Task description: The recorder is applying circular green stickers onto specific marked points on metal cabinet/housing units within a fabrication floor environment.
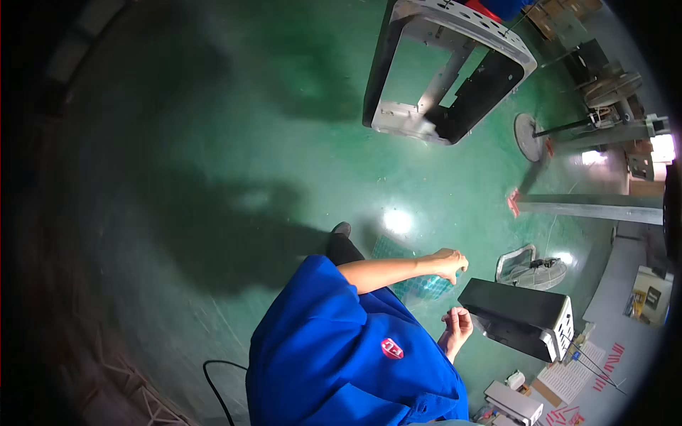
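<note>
My left hand (447, 265) reaches across in front of me, its fingers closed at the edge of a clear, greenish plastic sheet (423, 285) with a grid pattern. Part of that sheet passes behind my left forearm. Nearer to me and to the right, my right hand (458, 327) has its fingers curled together; whatever may be in them is too small to tell. Just right of that hand is a black box-shaped metal casing (515, 312) with a pale, perforated end. A gap separates the right fingertips from the casing.
A larger open casing frame (490, 25), black and silver, hangs at the far side. Pedestal fans (540, 273) and a post (582, 206) stand to the right. A white box-like unit (513, 403) sits at lower right. A black cable (213, 387) curves beside me on the left.
</note>
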Tool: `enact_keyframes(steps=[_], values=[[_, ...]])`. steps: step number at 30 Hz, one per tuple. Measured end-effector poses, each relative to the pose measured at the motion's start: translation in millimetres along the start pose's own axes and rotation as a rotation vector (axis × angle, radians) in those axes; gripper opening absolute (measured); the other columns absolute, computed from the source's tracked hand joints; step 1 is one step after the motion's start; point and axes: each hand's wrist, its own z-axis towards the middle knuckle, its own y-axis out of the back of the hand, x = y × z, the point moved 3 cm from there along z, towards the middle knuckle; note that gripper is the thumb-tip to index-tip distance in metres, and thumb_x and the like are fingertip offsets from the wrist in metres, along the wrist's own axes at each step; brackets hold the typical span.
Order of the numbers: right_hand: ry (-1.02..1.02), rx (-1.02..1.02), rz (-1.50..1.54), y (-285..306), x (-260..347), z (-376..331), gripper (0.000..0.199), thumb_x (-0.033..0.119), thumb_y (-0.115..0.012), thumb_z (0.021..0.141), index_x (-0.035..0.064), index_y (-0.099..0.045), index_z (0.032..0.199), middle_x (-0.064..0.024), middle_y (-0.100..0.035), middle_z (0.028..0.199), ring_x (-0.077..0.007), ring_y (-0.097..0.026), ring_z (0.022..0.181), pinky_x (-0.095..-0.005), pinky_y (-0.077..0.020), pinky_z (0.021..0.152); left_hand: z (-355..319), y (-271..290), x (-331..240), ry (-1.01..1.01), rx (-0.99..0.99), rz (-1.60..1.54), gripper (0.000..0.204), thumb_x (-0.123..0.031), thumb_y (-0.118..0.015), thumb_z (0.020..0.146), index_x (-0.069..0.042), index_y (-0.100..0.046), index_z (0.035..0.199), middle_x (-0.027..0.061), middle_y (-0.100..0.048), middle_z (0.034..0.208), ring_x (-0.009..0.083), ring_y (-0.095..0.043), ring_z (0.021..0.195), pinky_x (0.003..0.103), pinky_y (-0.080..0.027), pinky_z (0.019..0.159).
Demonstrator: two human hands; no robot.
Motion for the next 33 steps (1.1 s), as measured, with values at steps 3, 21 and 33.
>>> enact_keyframes(steps=[3, 21, 33], values=[[0.032, -0.011, 0.053, 54.2, -30.2, -4.6, 0.007, 0.007, -0.063, 0.087, 0.0023, -0.059, 0.086, -0.0023, -0.056, 0.072, -0.0095, -0.051, 0.061, -0.0228, -0.0423, 0.058, 4.5, -27.3, -14.4, 0.122, 0.089, 0.012, 0.052, -0.019, -0.081, 0.061, -0.004, -0.061, 0.106, 0.012, -0.066, 0.074, 0.0264, -0.065, 0.069, 0.039, -0.05, 0.062], [0.003, -0.518, 0.272, 254.9, -170.8, -12.2, 0.012, 0.014, -0.072, 0.079, 0.0022, -0.067, 0.08, 0.0015, -0.06, 0.068, -0.0062, -0.053, 0.06, -0.0225, -0.043, 0.054, 82.0, -263.8, -10.4, 0.179, 0.778, 0.086, 0.033, -0.028, -0.073, 0.077, -0.001, -0.069, 0.096, 0.0089, -0.068, 0.083, 0.0124, -0.061, 0.076, 0.027, -0.048, 0.072], [-0.09, -1.011, 0.611, 366.8, -213.4, -13.4, 0.01, 0.011, -0.069, 0.081, 0.0018, -0.066, 0.083, 0.0001, -0.061, 0.07, -0.006, -0.054, 0.06, -0.0206, -0.0441, 0.054, 250.7, -424.9, -102.5, -0.198, 0.924, 0.178, 0.047, -0.032, -0.078, 0.071, -0.005, -0.065, 0.107, 0.0107, -0.068, 0.086, 0.0203, -0.065, 0.082, 0.033, -0.049, 0.076]])
